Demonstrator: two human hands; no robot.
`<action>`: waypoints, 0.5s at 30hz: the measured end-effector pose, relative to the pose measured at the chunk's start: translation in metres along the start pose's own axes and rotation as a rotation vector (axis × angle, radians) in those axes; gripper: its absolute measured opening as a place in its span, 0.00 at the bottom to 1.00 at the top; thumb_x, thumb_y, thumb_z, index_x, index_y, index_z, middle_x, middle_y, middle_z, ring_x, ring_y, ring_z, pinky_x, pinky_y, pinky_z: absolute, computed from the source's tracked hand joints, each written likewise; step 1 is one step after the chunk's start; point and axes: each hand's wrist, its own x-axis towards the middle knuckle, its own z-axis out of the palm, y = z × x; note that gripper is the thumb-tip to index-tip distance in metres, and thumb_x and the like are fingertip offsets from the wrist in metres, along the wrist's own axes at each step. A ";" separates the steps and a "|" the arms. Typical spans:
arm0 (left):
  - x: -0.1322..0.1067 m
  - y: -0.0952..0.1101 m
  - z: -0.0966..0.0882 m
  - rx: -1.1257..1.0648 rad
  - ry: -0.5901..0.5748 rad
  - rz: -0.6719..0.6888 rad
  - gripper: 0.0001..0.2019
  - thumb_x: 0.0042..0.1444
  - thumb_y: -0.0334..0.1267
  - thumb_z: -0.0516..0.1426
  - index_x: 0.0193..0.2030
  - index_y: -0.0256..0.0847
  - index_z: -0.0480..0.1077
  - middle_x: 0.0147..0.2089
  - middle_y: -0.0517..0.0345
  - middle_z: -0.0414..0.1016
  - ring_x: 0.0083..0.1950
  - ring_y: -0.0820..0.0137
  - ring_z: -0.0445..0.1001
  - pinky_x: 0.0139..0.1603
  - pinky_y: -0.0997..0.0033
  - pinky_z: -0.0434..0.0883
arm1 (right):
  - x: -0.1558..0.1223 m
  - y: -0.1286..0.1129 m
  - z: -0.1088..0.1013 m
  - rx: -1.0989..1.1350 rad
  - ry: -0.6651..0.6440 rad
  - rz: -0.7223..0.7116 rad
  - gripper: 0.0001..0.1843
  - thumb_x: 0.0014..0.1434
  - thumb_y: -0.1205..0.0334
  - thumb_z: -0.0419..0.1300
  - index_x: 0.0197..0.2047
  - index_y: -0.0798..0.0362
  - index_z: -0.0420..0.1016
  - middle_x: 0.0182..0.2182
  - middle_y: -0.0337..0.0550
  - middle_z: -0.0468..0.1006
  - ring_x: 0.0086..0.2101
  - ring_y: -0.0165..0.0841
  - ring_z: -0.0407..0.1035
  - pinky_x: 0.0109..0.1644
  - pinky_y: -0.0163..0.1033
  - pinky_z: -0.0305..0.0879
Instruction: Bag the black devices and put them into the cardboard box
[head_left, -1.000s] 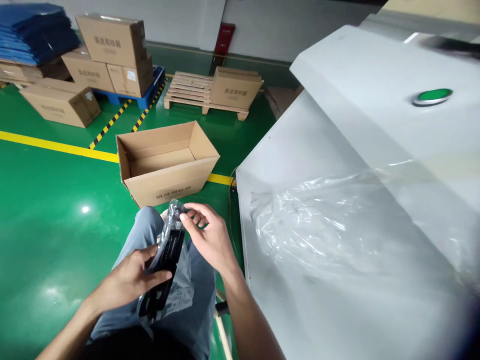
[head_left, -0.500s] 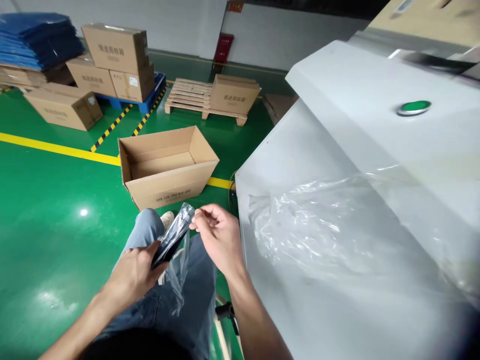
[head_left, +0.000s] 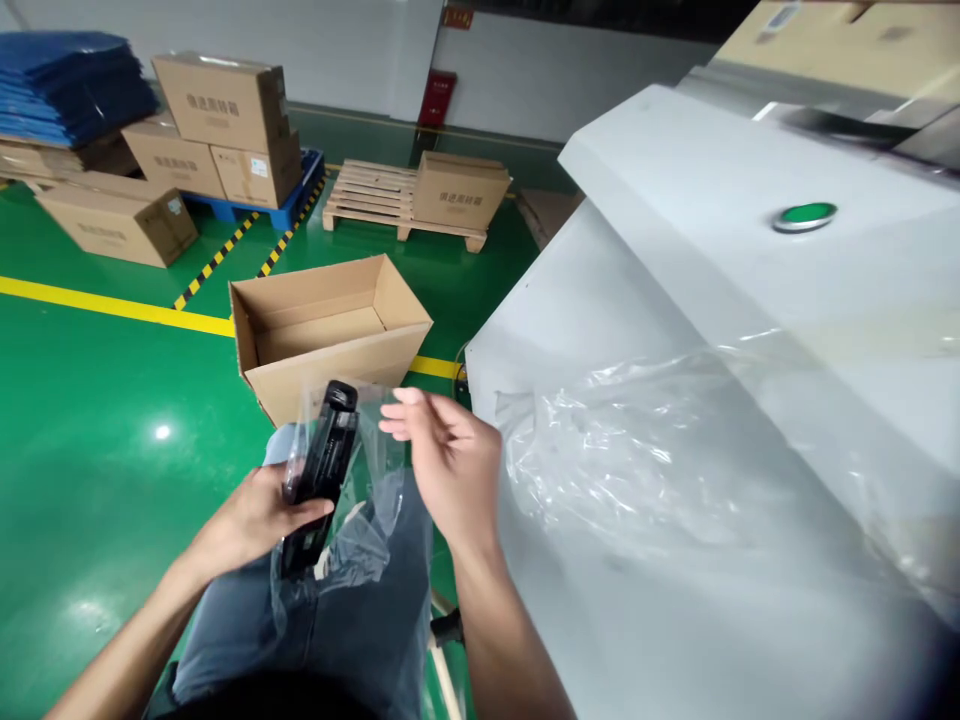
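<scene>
My left hand (head_left: 259, 520) grips a long black device (head_left: 321, 465) that sits inside a clear plastic bag (head_left: 358, 530), held upright over my lap. My right hand (head_left: 450, 460) is just to the right of it, fingers pressed together at the upper edge of the clear bag. The bag hangs loose below the device over my jeans.
An open cardboard box (head_left: 330, 335) stands on the green floor just ahead. A white machine housing (head_left: 675, 300) with a green button (head_left: 806, 215) fills the right side, with crumpled clear film (head_left: 675, 450) on it. Stacked cartons (head_left: 217, 130) and a wooden pallet (head_left: 375, 190) lie farther back.
The black device has turned from slanted to nearly upright and risen. The clear bag now spreads around it, and my right hand has shifted right, holding the bag's edge.
</scene>
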 end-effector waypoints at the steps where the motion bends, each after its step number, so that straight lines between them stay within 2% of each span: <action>1: 0.005 -0.001 -0.006 -0.128 -0.027 0.003 0.19 0.58 0.56 0.63 0.41 0.39 0.76 0.36 0.56 0.78 0.35 0.66 0.75 0.35 0.69 0.71 | 0.000 0.003 -0.005 -0.026 0.051 -0.016 0.20 0.68 0.44 0.62 0.41 0.53 0.83 0.33 0.46 0.87 0.31 0.37 0.83 0.38 0.38 0.81; 3: 0.020 -0.003 -0.018 -0.312 -0.039 -0.045 0.23 0.53 0.57 0.67 0.43 0.38 0.77 0.35 0.57 0.78 0.34 0.67 0.75 0.32 0.70 0.71 | 0.000 0.015 -0.013 -0.067 0.124 -0.016 0.23 0.68 0.40 0.61 0.40 0.53 0.83 0.30 0.46 0.86 0.29 0.36 0.82 0.37 0.39 0.81; 5: 0.040 -0.005 -0.029 -0.437 0.011 -0.099 0.25 0.48 0.58 0.71 0.42 0.37 0.78 0.35 0.54 0.80 0.34 0.66 0.77 0.30 0.71 0.73 | -0.001 0.035 -0.022 -0.101 0.165 0.016 0.26 0.67 0.38 0.61 0.40 0.53 0.83 0.28 0.46 0.85 0.27 0.36 0.81 0.35 0.40 0.81; 9: 0.096 -0.015 -0.050 -0.731 0.125 -0.116 0.28 0.41 0.54 0.76 0.40 0.35 0.79 0.38 0.48 0.84 0.37 0.63 0.83 0.28 0.73 0.77 | -0.007 0.098 -0.042 -0.221 0.178 0.137 0.30 0.64 0.32 0.61 0.37 0.53 0.84 0.25 0.47 0.84 0.25 0.40 0.80 0.33 0.42 0.80; 12: 0.150 -0.023 -0.066 -0.910 0.205 -0.117 0.26 0.41 0.46 0.78 0.42 0.36 0.77 0.38 0.48 0.85 0.34 0.63 0.84 0.28 0.72 0.80 | -0.010 0.159 -0.060 -0.367 0.065 0.216 0.31 0.64 0.31 0.58 0.33 0.51 0.84 0.24 0.50 0.84 0.27 0.44 0.82 0.32 0.43 0.79; 15: 0.211 -0.031 -0.085 -0.966 0.267 -0.118 0.17 0.51 0.41 0.74 0.41 0.36 0.75 0.39 0.49 0.85 0.33 0.65 0.84 0.31 0.70 0.82 | -0.014 0.219 -0.076 -0.634 -0.077 0.221 0.26 0.67 0.37 0.55 0.32 0.44 0.86 0.26 0.48 0.86 0.28 0.47 0.82 0.28 0.44 0.76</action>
